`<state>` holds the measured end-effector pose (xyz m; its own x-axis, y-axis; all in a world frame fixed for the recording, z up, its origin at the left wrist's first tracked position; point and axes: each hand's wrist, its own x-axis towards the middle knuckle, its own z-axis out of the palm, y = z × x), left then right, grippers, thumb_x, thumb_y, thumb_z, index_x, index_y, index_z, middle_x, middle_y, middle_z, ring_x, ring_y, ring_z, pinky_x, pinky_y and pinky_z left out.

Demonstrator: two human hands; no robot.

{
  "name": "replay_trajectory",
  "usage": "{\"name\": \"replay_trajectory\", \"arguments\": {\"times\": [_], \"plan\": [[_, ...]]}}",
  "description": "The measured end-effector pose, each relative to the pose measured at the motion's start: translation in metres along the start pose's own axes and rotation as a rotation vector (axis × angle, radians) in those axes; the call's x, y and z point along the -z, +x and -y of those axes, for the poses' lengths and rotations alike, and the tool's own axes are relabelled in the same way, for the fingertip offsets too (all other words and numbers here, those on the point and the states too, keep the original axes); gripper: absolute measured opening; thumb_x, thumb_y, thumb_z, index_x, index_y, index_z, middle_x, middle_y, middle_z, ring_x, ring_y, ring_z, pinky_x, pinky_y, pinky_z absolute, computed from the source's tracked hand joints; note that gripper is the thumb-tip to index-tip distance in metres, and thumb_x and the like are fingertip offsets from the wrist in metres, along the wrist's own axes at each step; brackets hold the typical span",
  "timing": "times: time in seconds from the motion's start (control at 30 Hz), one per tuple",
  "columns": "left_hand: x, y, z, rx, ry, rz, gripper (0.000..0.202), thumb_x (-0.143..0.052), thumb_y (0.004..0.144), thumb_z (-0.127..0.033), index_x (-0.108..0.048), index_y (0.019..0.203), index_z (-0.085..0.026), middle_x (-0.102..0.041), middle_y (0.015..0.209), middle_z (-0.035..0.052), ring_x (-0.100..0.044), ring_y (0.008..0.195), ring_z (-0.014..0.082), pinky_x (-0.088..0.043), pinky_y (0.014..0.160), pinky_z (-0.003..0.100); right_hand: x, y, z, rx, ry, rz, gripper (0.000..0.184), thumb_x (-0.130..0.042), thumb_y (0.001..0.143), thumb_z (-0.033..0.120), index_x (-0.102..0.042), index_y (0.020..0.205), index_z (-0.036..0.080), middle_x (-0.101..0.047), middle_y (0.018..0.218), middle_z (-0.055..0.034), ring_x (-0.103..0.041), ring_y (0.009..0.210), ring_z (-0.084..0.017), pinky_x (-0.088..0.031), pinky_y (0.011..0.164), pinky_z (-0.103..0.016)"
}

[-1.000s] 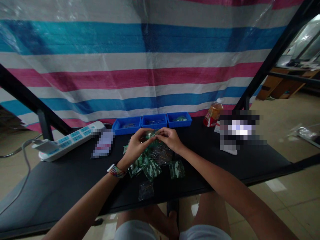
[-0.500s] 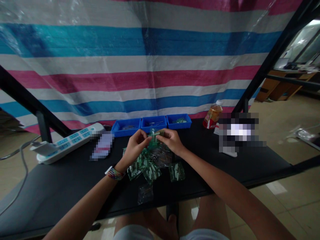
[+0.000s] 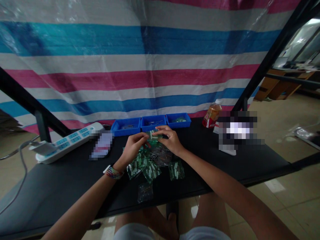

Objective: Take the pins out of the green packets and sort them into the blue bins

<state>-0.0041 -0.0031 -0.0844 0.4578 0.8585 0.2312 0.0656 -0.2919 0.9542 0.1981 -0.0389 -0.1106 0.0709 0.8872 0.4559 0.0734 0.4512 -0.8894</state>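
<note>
A small green plastic bag (image 3: 153, 135) with pale slender pieces in it is held up between my two hands, above a pile of similar bags. My left hand (image 3: 136, 144) is closed on its left side, thumb and index finger together. From the right, my right hand (image 3: 170, 139) grips it between the thumb and curved fingers. Below lie several green bags (image 3: 151, 170) and, beside them, clear bags (image 3: 163, 157) of thin metal-looking pieces. One green bag (image 3: 176, 170) lies apart to the right, and one clear bag (image 3: 145, 192) sits near the front edge.
Three blue trays, left (image 3: 126, 132), middle (image 3: 153, 127) and right (image 3: 178, 125), stand behind my hands with small items inside. A white power strip (image 3: 72, 141) and a blurred-out item (image 3: 102, 145) are at the left. At the right stands a drink bottle (image 3: 212, 115).
The green bag has been spread flatter between my hands, so its pale contents show more. My right fingers have stretched out along its top; my left hand has shifted slightly.
</note>
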Motion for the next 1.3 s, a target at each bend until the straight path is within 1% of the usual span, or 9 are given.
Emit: {"name": "replay_trajectory", "arguments": {"times": [0.27,0.47,0.57,0.67,0.77,0.83,0.93,1.1,1.3], "plan": [[-0.001,0.003,0.005,0.019,-0.071,-0.095,0.037,-0.081,0.082,-0.054,-0.075,0.087,-0.018,-0.073,0.077,0.0035,-0.073,0.063,0.0222,-0.057,0.060,0.031,0.003,0.001,0.005,-0.249,0.368,-0.030,0.054,-0.072,0.088,0.054,-0.064,0.135,0.028,-0.071,0.105,-0.0031,-0.068,0.073,-0.017,-0.063,0.066,-0.034],[-0.002,0.002,0.006,0.025,-0.082,-0.078,0.046,-0.085,0.078,-0.060,-0.079,0.091,-0.017,-0.078,0.085,0.0057,-0.074,0.070,0.0235,-0.064,0.070,0.037,-0.008,-0.002,0.000,-0.276,0.285,0.075,0.045,-0.087,0.074,0.050,-0.070,0.105,0.022,-0.069,0.088,-0.0005,-0.067,0.073,-0.018,-0.062,0.060,-0.030],[-0.002,0.001,0.002,0.022,-0.092,-0.055,0.048,-0.082,0.080,-0.062,-0.079,0.095,-0.016,-0.079,0.092,0.0080,-0.075,0.072,0.0240,-0.063,0.068,0.035,-0.003,0.004,0.001,-0.199,0.196,0.006,0.040,-0.082,0.079,0.051,-0.070,0.102,0.022,-0.070,0.087,-0.0021,-0.066,0.070,-0.018,-0.060,0.058,-0.030],[0.001,0.001,0.001,-0.006,-0.065,-0.036,0.047,-0.075,0.088,-0.060,-0.077,0.100,-0.015,-0.079,0.108,0.0117,-0.076,0.075,0.0230,-0.060,0.065,0.032,0.023,0.017,0.005,-0.019,0.000,-0.227,0.038,-0.070,0.092,0.052,-0.068,0.117,0.023,-0.072,0.094,-0.0052,-0.069,0.074,-0.020,-0.060,0.065,-0.033],[0.005,0.002,0.004,-0.054,0.061,-0.052,0.040,-0.068,0.092,-0.053,-0.076,0.102,-0.015,-0.079,0.110,0.0121,-0.076,0.081,0.0234,-0.058,0.070,0.032,0.062,0.029,0.007,0.223,-0.460,-0.415,0.034,-0.057,0.102,0.041,-0.068,0.129,0.022,-0.073,0.122,-0.0125,-0.071,0.105,-0.026,-0.059,0.092,-0.041],[0.007,0.003,0.008,-0.110,0.255,-0.041,0.034,-0.065,0.093,-0.046,-0.077,0.106,-0.016,-0.079,0.109,0.0112,-0.075,0.093,0.0262,-0.058,0.083,0.036,0.085,0.034,0.004,0.248,-0.777,-0.359,0.031,-0.058,0.099,0.033,-0.073,0.124,0.020,-0.073,0.124,-0.0149,-0.066,0.119,-0.031,-0.051,0.108,-0.048],[0.007,0.003,0.014,-0.213,0.582,0.043,0.032,-0.066,0.091,-0.039,-0.079,0.113,-0.020,-0.078,0.117,0.0108,-0.070,0.110,0.0307,-0.052,0.102,0.046,0.101,0.035,-0.001,0.213,-0.967,-0.298,0.034,-0.065,0.093,0.031,-0.075,0.122,0.016,-0.076,0.120,-0.0159,-0.066,0.117,-0.034,-0.046,0.110,-0.053],[0.004,0.002,0.019,-0.243,0.744,0.131,0.035,-0.068,0.090,-0.037,-0.077,0.120,-0.021,-0.075,0.120,0.0112,-0.067,0.111,0.0322,-0.051,0.103,0.048,0.085,0.030,-0.002,0.303,-0.843,-0.330,0.026,-0.059,0.093,0.024,-0.074,0.114,0.018,-0.076,0.113,-0.0126,-0.068,0.110,-0.031,-0.051,0.104,-0.047],[0.005,0.005,0.028,-0.230,0.665,0.090,0.042,-0.067,0.083,-0.022,-0.073,0.125,-0.019,-0.073,0.124,0.0107,-0.068,0.112,0.0293,-0.053,0.102,0.044,0.045,0.015,-0.002,0.431,-0.810,0.013,0.025,-0.062,0.089,0.014,-0.074,0.110,0.021,-0.075,0.110,-0.0106,-0.064,0.115,-0.030,-0.050,0.105,-0.047]]}}
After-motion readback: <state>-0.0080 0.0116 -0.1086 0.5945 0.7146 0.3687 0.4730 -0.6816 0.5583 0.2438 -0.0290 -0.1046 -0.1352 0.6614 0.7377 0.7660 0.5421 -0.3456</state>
